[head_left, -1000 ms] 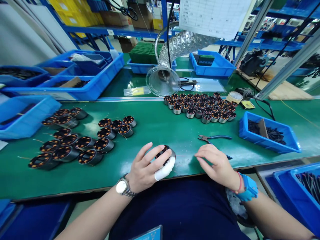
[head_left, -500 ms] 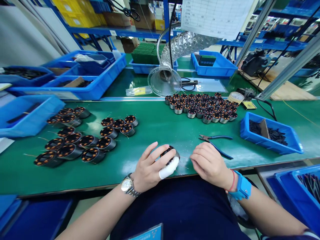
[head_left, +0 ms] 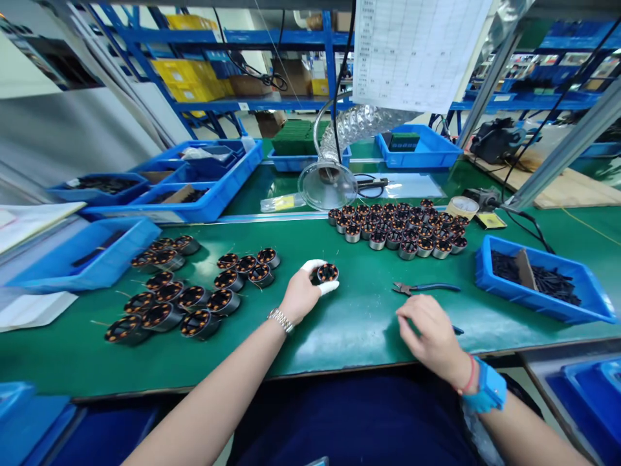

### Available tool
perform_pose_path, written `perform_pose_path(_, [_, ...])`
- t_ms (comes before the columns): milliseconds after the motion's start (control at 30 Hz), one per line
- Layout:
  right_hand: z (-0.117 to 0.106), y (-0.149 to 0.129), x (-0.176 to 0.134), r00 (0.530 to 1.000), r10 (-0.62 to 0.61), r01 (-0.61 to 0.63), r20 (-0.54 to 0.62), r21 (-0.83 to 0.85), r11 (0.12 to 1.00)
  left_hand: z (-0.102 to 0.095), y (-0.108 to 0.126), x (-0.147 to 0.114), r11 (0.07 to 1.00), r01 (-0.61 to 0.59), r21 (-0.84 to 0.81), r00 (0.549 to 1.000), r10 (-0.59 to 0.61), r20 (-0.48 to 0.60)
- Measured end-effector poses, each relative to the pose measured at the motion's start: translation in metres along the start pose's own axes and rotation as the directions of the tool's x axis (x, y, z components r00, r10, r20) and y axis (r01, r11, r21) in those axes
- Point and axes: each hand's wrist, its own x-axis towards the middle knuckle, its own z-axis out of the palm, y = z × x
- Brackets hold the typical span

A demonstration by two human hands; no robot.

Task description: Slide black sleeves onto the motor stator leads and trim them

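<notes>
My left hand (head_left: 305, 291), with white finger covers on the thumb and a finger, grips a motor stator (head_left: 328, 274) by its sides. This stator is a short metal ring with copper windings facing up, held at the green bench. My right hand (head_left: 431, 330) hovers over the bench near its front edge, fingers curled in; whatever they may hold is hidden. Just beyond it lie diagonal cutters (head_left: 427, 287) with blue handles, one of them partly covered by the hand. More stators with loose wire ends (head_left: 162, 316) stand to the left of my left hand.
A dense group of stators (head_left: 378, 241) stands at the back right. Right of it is a blue bin (head_left: 548, 304) of black parts. Blue trays (head_left: 237, 184) line the back left. A clear fume hood (head_left: 310, 194) on a silver duct hangs behind.
My left hand has moved forward, away from my body, with the stator. My right hand has shifted slightly right in view. The camera view has tilted up.
</notes>
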Motion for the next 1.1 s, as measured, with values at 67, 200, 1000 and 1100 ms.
perform_pose_path(67, [0.014,-0.001,-0.011,0.998,0.025,-0.028,0.053,0.053,0.998,0.006,-0.002,0.03,0.995,0.086,-0.049,0.993,-0.09,-0.074])
perform_pose_path(200, [0.028,0.0,-0.021,0.994,0.073,-0.081,0.084,0.098,0.992,0.02,-0.001,0.076,0.994,0.097,-0.042,0.984,-0.102,-0.146])
perform_pose_path(1000, [-0.051,0.088,-0.028,0.966,0.212,-0.24,-0.148,-0.208,0.948,-0.062,0.011,-0.013,0.763,-0.074,0.642,0.942,0.264,-0.205])
perform_pose_path(1100, [-0.105,0.128,-0.016,0.894,0.424,-0.438,-0.143,-0.472,0.765,-0.096,-0.011,-0.013,0.466,0.017,0.884,0.955,0.255,-0.153])
